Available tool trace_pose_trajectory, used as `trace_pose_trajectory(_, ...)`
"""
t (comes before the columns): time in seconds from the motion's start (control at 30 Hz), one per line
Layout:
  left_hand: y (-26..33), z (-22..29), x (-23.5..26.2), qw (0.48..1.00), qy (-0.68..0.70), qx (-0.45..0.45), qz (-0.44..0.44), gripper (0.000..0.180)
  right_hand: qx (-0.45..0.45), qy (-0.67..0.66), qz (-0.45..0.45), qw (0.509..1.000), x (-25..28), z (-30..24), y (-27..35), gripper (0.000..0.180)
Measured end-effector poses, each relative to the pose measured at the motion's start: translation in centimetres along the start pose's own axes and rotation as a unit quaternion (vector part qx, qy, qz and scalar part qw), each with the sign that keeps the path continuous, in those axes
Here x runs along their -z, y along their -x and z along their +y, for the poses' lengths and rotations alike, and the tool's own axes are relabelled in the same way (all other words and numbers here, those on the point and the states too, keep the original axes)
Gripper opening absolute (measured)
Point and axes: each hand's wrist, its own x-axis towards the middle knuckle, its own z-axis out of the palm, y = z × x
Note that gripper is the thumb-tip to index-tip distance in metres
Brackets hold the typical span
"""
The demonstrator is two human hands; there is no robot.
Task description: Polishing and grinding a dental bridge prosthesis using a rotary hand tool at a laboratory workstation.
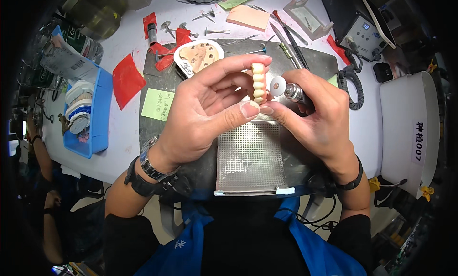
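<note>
- While a blue plastic bin [98,114] of stacked round containers sits at the bench's left edge, red plastic scraps [127,79] and a green paper note [158,104] lie just right of it.
- The left hand [206,109], with a metal wristwatch [148,162] on its wrist, pinches a cream-coloured row of joined dental teeth [258,82] between thumb and fingers, raised above the bench's middle.
- Behind it lies a pink-and-white dental model [199,57] on the dark work mat.
- Below the hands lies a perforated metal tray [249,156], at the near edge.
- The right hand [318,114] grips a silver rotary handpiece [295,91]; its white disc [277,86] sits just beside the teeth.
- A large white plastic tub [405,133] stands at the right edge.
</note>
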Motion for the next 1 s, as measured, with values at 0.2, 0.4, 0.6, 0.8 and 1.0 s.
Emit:
trace_pose_trajectory(0.2,1.4,0.3,-0.2,0.997,0.068,0.011,-0.022,0.059,-0.009,-0.029,-0.004,1.000,-0.1,-2.2,0.5,0.021)
trace_pose_trajectory(0.4,0.5,-1.1,-1.1,0.996,0.068,-0.037,-0.040,0.058,-0.032,-0.052,0.015,0.998,0.0,-1.3,2.9,0.016)
trace_pose_trajectory(0.6,0.6,-1.1,-0.7,0.997,0.041,-0.059,-0.020,0.059,0.010,-0.047,0.022,0.999,-0.2,-2.1,2.0,0.018)
trace_pose_trajectory(0.8,0.5,-0.9,-0.6,0.997,0.057,-0.051,-0.021,0.058,0.022,-0.042,0.029,0.998,0.1,-2.8,1.7,0.020)
trace_pose_trajectory(1.0,0.5,-0.5,-0.9,0.998,0.050,-0.043,-0.013,0.057,0.028,-0.030,0.043,0.998,0.5,-3.1,2.0,0.022)
